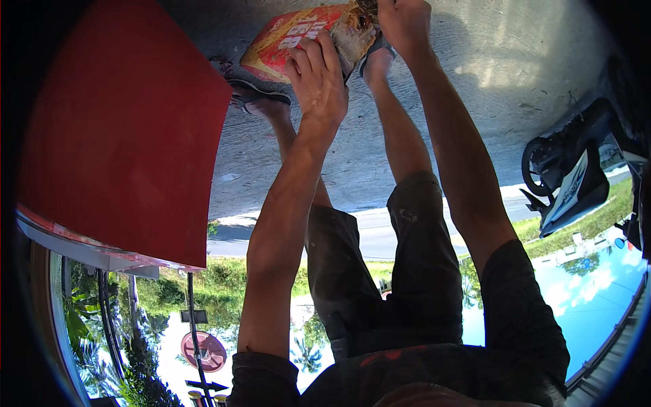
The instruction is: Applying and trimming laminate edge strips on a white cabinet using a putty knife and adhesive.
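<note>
While sunlight streaks the rough grey ground (488, 115), look at this red-and-yellow package (288, 42), angular and smooth-faced along its printed side, its right end a ragged patch of grey and brown! It sits near the two sandalled feet (268, 106), at the top of the view. Over it comes the left hand (319, 78), fingers bent and slightly parted, touching the printed face; its thumb is hidden, so no telling whether it grips. Just beside the ragged end, the right hand (407, 26) has its fingers curled in, what they pinch impossible to tell.
</note>
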The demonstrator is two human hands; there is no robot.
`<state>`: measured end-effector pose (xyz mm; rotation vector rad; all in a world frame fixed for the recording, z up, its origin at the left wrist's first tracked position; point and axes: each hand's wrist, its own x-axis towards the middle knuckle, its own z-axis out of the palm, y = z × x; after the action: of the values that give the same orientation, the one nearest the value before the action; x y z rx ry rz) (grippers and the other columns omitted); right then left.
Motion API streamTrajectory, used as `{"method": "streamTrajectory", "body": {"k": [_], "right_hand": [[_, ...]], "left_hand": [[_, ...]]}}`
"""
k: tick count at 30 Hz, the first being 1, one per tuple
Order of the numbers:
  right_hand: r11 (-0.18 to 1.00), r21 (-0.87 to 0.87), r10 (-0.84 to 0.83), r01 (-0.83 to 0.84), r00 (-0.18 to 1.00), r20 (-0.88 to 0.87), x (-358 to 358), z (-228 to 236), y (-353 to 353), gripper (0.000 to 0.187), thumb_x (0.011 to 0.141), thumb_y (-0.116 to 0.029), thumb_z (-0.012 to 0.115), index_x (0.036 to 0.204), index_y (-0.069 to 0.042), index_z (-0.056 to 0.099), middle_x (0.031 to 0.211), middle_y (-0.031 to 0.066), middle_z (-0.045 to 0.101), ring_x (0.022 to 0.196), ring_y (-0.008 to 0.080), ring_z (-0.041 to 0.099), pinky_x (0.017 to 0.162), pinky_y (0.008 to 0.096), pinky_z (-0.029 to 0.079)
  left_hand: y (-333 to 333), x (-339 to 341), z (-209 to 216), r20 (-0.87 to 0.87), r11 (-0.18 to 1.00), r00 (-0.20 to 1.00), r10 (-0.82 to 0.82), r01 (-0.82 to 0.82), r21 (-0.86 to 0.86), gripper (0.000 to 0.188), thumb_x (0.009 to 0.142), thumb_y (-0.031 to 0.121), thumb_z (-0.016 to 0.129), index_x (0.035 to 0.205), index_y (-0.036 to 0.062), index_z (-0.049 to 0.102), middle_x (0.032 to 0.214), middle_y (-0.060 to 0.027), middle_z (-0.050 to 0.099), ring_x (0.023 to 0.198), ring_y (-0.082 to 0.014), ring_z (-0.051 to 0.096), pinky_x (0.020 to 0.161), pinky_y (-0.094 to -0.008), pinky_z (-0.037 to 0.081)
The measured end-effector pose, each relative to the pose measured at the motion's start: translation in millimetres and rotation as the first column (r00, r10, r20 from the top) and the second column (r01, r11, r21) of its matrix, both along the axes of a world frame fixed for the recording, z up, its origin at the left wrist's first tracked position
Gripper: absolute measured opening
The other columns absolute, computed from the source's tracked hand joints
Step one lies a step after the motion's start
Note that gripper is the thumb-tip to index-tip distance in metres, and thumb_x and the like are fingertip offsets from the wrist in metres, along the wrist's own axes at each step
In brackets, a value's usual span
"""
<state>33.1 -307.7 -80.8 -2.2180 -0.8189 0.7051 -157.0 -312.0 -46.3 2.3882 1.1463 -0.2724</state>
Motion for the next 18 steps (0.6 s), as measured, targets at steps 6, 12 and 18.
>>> {"method": "streamTrajectory", "body": {"k": [6, 12, 18], "right_hand": [[0.993, 0.116, 0.009, -0.004, 0.999, -0.036, -37.7, 31.5, 1.8, 0.023, 0.099, -0.020, 0.062, 0.094, 0.002, 0.063, 0.077, 0.0216, 0.067, 0.071, 0.0369, 0.067, 0.067, 0.0425, 0.052], [0.922, 0.306, 0.246, -0.236, 0.969, 0.004, -51.7, 66.4, -10.8, 0.016, 0.098, -0.014, 0.071, 0.108, -0.002, 0.071, 0.095, 0.0107, 0.073, 0.087, 0.0156, 0.071, 0.073, 0.0317, 0.055], [0.650, 0.318, -0.396, 0.690, 0.665, -0.633, -7.9, 117.7, -7.2, 0.047, 0.109, -0.033, 0.053, 0.136, 0.005, 0.048, 0.132, 0.0236, 0.060, 0.117, 0.0313, 0.065, 0.097, 0.0440, 0.058]], "left_hand": [[5.5, -24.1, 9.2, -0.005, 0.996, 0.997, 0.076, -0.076, -0.052, 0.118, 0.058, 0.018, 0.093, 0.155, -0.0004, 0.028, 0.143, -0.0252, 0.043, 0.129, -0.0449, 0.044, 0.106, -0.0541, 0.033], [20.8, -12.5, 9.7, 0.081, 0.974, 0.971, 0.224, -0.223, -0.029, 0.119, 0.053, 0.018, 0.094, 0.151, 0.0005, 0.029, 0.133, -0.0220, 0.045, 0.122, -0.0406, 0.045, 0.104, -0.0543, 0.032], [49.5, 22.2, 29.5, 0.294, 0.885, 0.839, 0.458, -0.461, -0.062, 0.118, 0.048, 0.017, 0.091, 0.147, -0.0064, 0.031, 0.126, -0.0240, 0.044, 0.118, -0.0416, 0.044, 0.101, -0.0544, 0.030]]}}
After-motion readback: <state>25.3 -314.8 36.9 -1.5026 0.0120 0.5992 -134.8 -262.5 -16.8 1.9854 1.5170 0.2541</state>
